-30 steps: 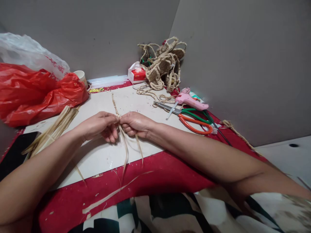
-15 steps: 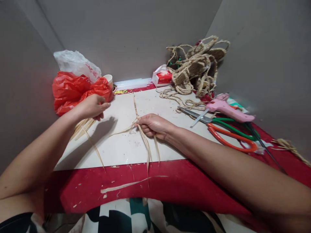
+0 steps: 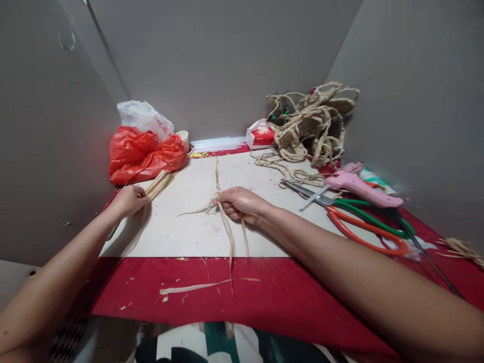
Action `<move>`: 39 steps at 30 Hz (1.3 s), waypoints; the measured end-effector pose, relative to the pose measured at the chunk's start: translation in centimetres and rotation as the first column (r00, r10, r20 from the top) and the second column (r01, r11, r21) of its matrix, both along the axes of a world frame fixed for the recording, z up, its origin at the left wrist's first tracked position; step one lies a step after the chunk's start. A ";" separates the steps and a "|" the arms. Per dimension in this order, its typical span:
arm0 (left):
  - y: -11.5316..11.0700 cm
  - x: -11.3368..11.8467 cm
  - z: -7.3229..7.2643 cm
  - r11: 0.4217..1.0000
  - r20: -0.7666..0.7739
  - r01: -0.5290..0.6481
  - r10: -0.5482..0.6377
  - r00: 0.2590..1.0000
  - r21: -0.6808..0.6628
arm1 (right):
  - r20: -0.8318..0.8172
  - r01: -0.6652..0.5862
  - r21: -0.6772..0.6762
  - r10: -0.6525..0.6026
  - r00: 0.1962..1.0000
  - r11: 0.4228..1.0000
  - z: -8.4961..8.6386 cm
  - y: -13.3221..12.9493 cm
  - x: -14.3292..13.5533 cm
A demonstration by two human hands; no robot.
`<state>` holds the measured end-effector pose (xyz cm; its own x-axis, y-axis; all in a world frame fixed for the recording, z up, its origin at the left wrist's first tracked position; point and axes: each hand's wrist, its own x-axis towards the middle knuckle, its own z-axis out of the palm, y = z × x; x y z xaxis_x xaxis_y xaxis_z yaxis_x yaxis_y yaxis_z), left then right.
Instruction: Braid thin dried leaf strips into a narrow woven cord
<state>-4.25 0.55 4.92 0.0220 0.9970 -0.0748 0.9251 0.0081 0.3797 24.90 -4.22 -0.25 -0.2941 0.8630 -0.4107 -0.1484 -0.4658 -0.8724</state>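
Note:
My right hand (image 3: pixel 242 204) is closed, pinching the lower end of a thin straw braid (image 3: pixel 217 174) on the white board. Loose strands (image 3: pixel 227 227) fan out from the pinch, one to the left and others toward the red cloth. At the left, my left hand (image 3: pixel 131 200) has its fingers closed on the near end of a bundle of flat, pale straw strips (image 3: pixel 162 184). How many strips it grips is hidden by the fingers.
The white board (image 3: pixel 189 237) lies on red cloth (image 3: pixel 264 287), where a loose strip (image 3: pixel 196 289) rests. Red plastic bag (image 3: pixel 143 156), paper cup (image 3: pixel 183 137), glue sticks (image 3: pixel 217 144) and tissue pack (image 3: pixel 260 135) line the back. Coiled rope (image 3: pixel 302 131), scissors (image 3: pixel 363 227) and pink glue gun (image 3: pixel 363 186) sit right.
My left hand has moved down and left from above the board onto the straw bundle. My right hand keeps its pinch on the braid. The view has shifted slightly.

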 end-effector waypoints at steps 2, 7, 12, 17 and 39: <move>-0.6 0.6 0.2 0.997 0.199 -0.025 0.010 0.980 0.070 | 0.000 0.001 0.012 -0.001 1.000 1.000 -0.1 0.0 0.0; -2.3 5.0 0.8 0.992 0.705 0.126 -0.085 0.704 -0.007 | -0.023 -0.046 0.027 0.047 0.999 0.999 -0.3 0.4 0.1; -2.8 10.6 -0.8 0.958 0.793 0.287 -0.173 0.585 -0.002 | -0.054 -0.122 0.044 0.124 0.991 0.992 -0.3 0.8 0.9; -1.8 13.2 -2.4 0.893 0.875 0.424 -0.076 0.478 -0.154 | -0.093 -0.162 0.069 0.168 0.981 0.984 -0.3 1.2 1.6; -0.3 13.5 -4.3 0.837 0.874 0.485 -0.015 0.486 -0.256 | -0.172 -0.331 -0.039 0.319 0.932 0.943 -0.9 2.5 3.3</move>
<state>9.22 0.29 0.61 0.5483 0.7926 -0.2666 0.1775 0.2012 0.9633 28.16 -1.72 -1.10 -0.6208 0.6815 -0.3875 -0.1150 -0.5681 -0.8149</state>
